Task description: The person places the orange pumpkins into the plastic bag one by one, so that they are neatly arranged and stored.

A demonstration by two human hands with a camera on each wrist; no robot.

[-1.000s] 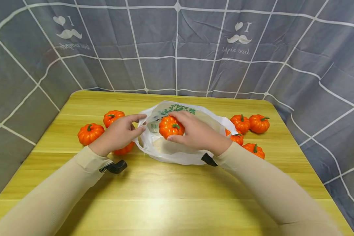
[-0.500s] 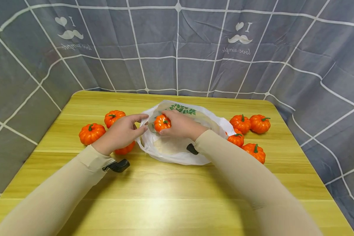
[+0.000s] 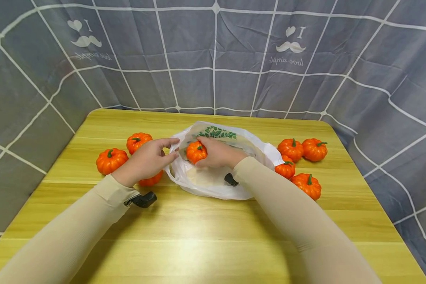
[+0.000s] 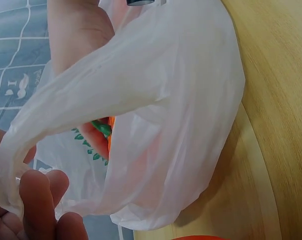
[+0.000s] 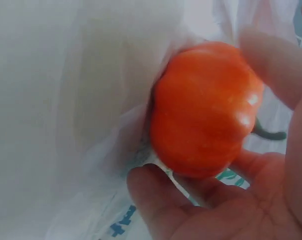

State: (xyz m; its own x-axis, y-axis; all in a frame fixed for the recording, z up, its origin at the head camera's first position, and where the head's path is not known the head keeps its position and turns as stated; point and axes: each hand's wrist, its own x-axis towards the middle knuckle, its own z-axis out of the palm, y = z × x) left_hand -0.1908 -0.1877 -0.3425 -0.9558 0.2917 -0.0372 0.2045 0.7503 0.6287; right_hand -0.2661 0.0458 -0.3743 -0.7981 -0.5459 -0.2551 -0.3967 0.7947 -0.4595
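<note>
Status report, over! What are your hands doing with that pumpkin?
Left hand pinches bag rim open. Right hand grips pumpkin inside bag. Nothing blocking.

the bag [image 3: 213,179] is thin, translucent white plastic film, crinkled, with a soft sheen. the pumpkin [image 3: 196,152] in it looks like smooth, glossy orange plastic. the table [image 3: 206,236] is varnished yellow wood grain. the backdrop [image 3: 234,79] is matt grey cloth, creased.

White plastic bag [image 4: 175,115] on wooden table [image 4: 285,125]
</note>
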